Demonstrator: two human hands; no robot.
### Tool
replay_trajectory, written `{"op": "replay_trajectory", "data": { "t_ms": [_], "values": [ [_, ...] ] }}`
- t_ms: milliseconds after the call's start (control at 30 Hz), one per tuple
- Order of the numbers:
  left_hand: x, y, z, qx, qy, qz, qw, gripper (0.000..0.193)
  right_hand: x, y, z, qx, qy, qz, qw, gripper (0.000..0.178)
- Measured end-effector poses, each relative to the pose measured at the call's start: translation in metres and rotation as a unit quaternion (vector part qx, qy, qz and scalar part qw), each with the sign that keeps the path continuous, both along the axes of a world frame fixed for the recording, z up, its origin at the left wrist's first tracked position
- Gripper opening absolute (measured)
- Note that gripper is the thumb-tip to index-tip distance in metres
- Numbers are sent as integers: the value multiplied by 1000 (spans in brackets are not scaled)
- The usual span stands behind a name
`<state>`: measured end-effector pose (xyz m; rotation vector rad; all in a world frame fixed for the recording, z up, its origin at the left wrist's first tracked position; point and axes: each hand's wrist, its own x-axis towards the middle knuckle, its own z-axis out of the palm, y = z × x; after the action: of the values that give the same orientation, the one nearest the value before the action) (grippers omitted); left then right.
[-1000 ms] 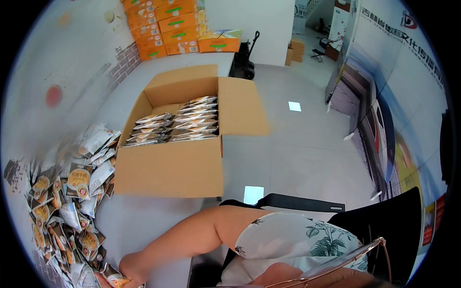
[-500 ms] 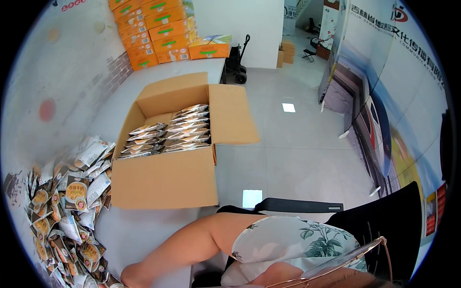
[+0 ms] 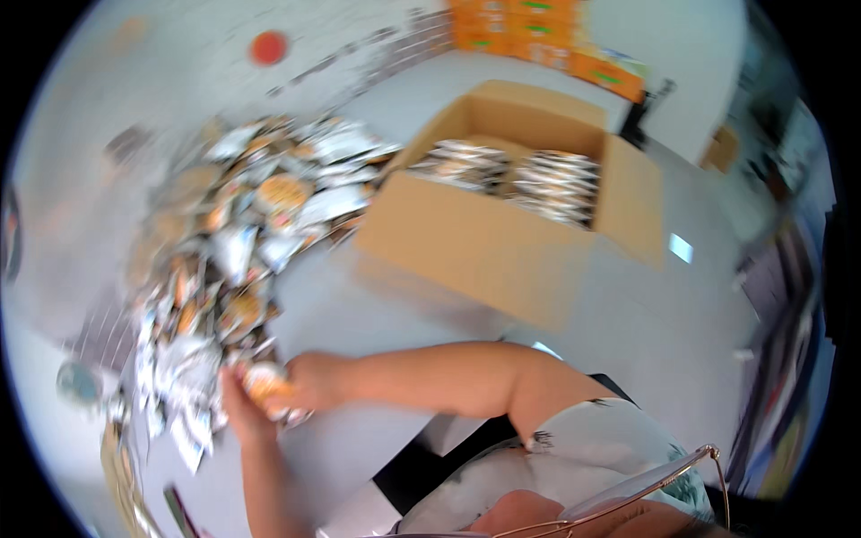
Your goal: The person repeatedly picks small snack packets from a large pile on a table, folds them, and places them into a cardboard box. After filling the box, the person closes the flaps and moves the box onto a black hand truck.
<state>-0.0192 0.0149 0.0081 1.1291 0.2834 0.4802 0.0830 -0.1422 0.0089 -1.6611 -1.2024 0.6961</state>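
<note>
At the near end of a heap of brown, orange and white sealed packets [image 3: 238,242], my two hands meet around one packet [image 3: 266,384]. My left hand [image 3: 247,408] grips its left side, while my right hand [image 3: 316,380] reaches across from the right and closes on its other side. Motion smears the fingers and the packet's print. Further off stands an open cardboard box [image 3: 484,242] with its flaps spread; several similar packets [image 3: 556,184] stand in two rows inside it.
Orange cartons [image 3: 538,31] are stacked at the table's far end, near a black cart [image 3: 639,117]. The grey tabletop [image 3: 359,457] runs along a wall on the left. A dark chair [image 3: 421,475] is close to my body. Display panels [image 3: 780,296] line the right.
The view has swung left, bringing more of the heap and my left hand into sight. My right hand now closes on a packet together with the left.
</note>
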Motion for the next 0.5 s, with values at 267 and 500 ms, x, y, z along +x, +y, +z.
{"op": "replay_trajectory", "data": {
  "t_ms": [267,500],
  "values": [
    [-2,-22,20,91,-34,-55,994,50,2,1,-4,50,-60,-54,996,62],
    [-5,-27,24,16,-36,-76,996,47,-2,-5,6,-3,-61,-19,998,55]
  ]
}}
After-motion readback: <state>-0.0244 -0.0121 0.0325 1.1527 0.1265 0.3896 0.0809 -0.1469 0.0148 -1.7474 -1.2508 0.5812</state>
